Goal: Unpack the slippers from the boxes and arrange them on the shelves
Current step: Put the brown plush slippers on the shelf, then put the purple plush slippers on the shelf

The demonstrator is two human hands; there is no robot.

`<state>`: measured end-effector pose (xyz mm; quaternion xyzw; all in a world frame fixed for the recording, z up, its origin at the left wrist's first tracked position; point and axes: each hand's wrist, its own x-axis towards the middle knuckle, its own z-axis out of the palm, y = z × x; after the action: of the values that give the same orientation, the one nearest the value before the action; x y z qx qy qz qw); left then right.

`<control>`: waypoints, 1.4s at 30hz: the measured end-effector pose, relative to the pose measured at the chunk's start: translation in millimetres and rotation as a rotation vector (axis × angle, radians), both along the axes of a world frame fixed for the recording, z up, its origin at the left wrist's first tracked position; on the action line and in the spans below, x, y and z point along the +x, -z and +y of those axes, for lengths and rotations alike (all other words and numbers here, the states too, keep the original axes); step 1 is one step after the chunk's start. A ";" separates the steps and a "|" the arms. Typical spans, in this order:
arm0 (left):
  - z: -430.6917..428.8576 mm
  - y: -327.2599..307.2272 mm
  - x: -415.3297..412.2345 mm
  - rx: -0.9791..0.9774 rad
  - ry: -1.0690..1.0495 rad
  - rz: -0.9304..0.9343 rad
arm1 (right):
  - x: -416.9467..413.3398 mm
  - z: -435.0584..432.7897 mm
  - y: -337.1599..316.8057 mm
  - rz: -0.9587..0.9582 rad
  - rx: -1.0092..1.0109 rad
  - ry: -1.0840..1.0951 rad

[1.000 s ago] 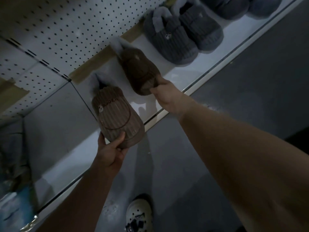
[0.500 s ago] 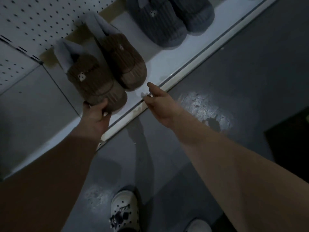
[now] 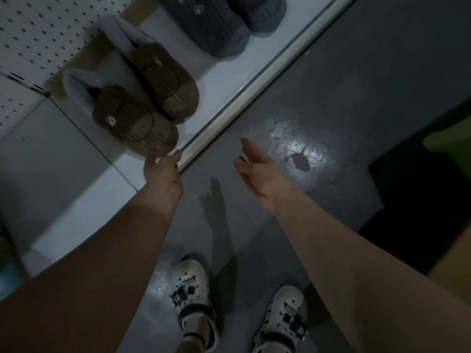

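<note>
Head: ribbed, fleece-lined brown slippers (image 3: 137,128)

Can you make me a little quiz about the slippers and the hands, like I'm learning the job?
1. True or false: the right hand holds a slipper.
2. What colour is the pair nearest the left hand? A) brown B) grey C) green
3. Fill the gap: the grey slippers and the brown slippers stand on the same ___.

Key
1. False: it is open, over the floor.
2. A.
3. shelf.
</note>
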<state>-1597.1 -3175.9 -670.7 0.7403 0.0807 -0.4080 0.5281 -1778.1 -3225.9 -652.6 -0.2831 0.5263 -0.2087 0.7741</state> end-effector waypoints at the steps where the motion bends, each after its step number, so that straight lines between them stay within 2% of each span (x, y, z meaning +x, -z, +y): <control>1: -0.3 -6.7 -10.6 -0.005 -0.014 0.011 | -7.4 2.4 -7.7 0.000 0.001 0.021; 5: -1.7 -41.3 -60.5 -0.073 0.024 0.174 | -36.9 12.7 -40.7 -0.009 0.020 0.101; 14: 27.4 -103.4 -171.4 0.025 0.424 0.292 | -116.9 66.1 -87.8 0.076 0.032 0.291; 22: 58.6 -127.5 -269.5 0.113 0.809 0.239 | -215.3 123.8 -119.5 0.180 0.076 0.446; 31: 98.3 -155.9 -408.4 0.208 1.196 0.238 | -345.3 199.4 -125.3 0.228 0.195 0.663; 42: 114.3 -122.8 -530.2 0.253 1.574 0.178 | -453.7 276.7 -75.0 0.350 0.405 1.001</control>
<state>-2127.2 -3061.6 -547.8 0.5991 -0.3777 -0.7059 -0.0110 -2231.8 -2949.3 -577.6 0.1247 0.7465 -0.3951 0.5207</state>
